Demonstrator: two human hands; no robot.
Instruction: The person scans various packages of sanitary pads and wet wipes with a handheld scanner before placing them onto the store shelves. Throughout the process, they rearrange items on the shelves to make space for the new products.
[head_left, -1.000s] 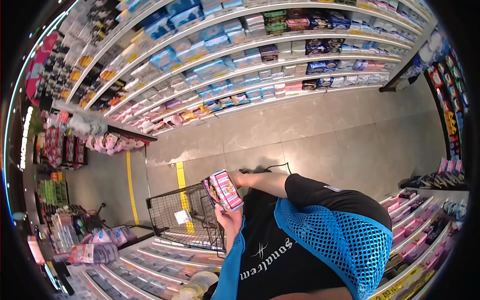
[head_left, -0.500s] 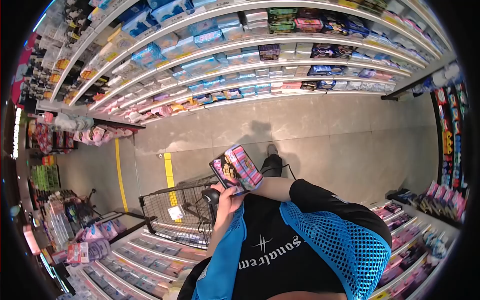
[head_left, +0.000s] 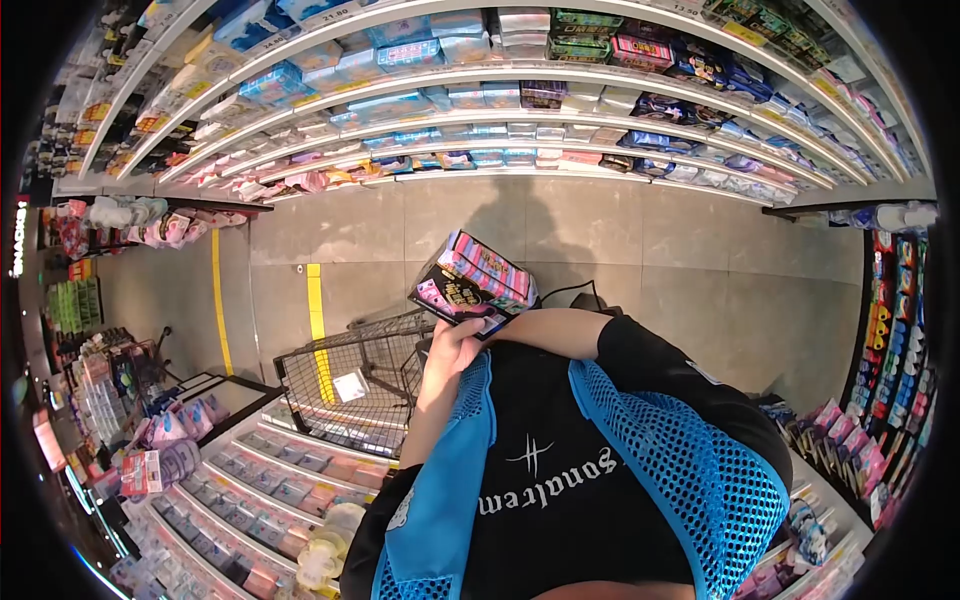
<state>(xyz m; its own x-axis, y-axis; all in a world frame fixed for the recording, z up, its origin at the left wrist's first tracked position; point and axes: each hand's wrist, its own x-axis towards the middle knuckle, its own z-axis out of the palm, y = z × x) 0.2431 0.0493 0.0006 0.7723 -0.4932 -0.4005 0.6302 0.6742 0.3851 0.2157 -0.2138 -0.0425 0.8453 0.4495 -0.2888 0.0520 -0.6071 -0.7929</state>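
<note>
"Striped package (head_left: 478, 278): position?"

"Raised in front of the black shirt (head_left: 570, 430), tilted, over the floor (head_left: 700, 300). Pink striped and dark lettered faces are visible."

"Left hand (head_left: 458, 345)?"

"Grip closed on the package at the near edge of its dark face, thumb against it."

"Right hand?"

"Hidden behind the package (only the forearm (head_left: 560, 326) shows, reaching in from the right), so I cannot tell the state of its grip."

"Surroundings?"

"Wire cart (head_left: 345, 350) on the floor, just left of the left hand. White sheet (head_left: 350, 386) visible within the cart's outline, well in from its edges. Yellow line (head_left: 316, 292) meets the cart's far edge. Stocked shelves ahead finish at a white lower edge (head_left: 640, 177), well apart from the package."
</note>
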